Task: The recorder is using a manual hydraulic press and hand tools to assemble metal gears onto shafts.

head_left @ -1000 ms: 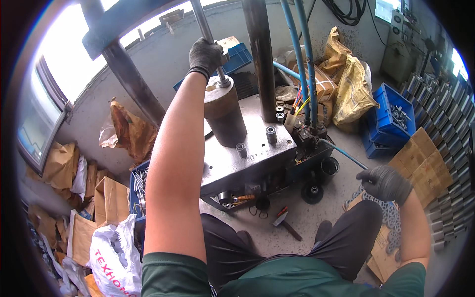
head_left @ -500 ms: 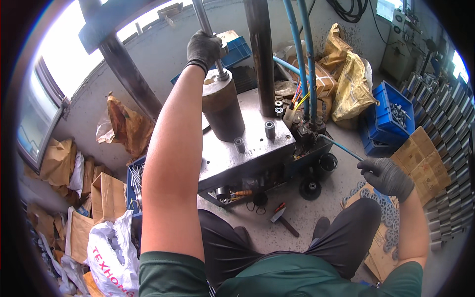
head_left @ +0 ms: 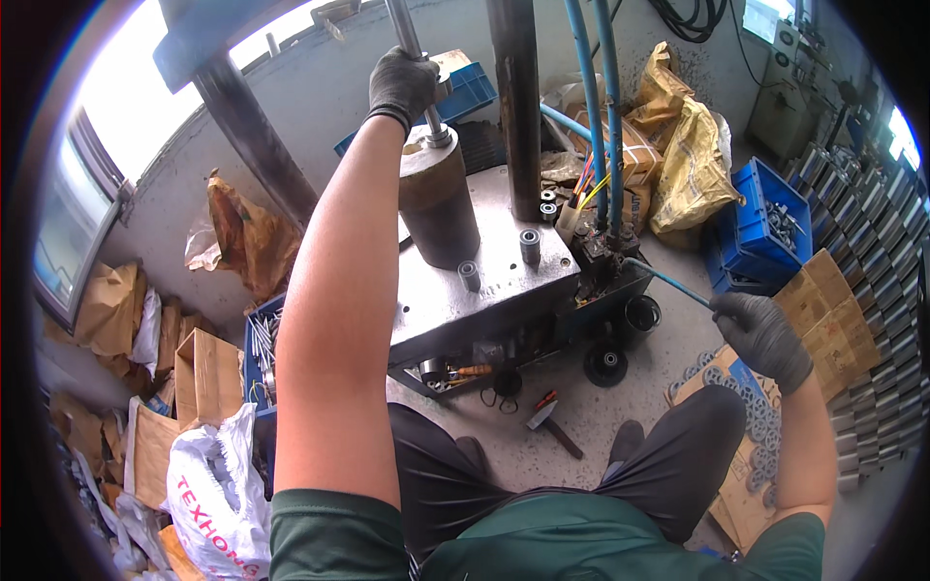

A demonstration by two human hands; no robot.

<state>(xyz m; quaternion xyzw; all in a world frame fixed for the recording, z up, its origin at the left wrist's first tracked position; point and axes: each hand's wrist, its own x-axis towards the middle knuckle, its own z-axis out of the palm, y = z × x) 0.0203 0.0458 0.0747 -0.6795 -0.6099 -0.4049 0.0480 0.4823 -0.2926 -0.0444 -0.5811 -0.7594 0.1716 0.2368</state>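
My left hand (head_left: 403, 85), in a dark grey glove, is wrapped round an upright metal rod (head_left: 406, 27). The rod's lower end stands at the top of a thick steel cylinder (head_left: 438, 208) on the press's metal table (head_left: 436, 310). My right hand (head_left: 765, 339), gloved alike, is closed round the end of a thin blue lever (head_left: 673, 283). That lever runs from an oily valve block (head_left: 603, 254) beside the table. Two small metal bushings, a nearer one (head_left: 469, 275) and a farther one (head_left: 530, 246), stand on the table in front of the cylinder.
Dark press columns (head_left: 513, 116) and blue hoses (head_left: 609, 126) rise behind the table. A hammer (head_left: 555, 428) lies on the floor between my feet. Blue crates (head_left: 760, 218), stacked metal tubes (head_left: 862, 271) and cardboard with grey rings (head_left: 746, 426) are at right. A white sack (head_left: 218, 494) is at left.
The whole view has shifted slightly. My right hand sits a little higher and farther right on the lever's end. My left hand still grips the rod.
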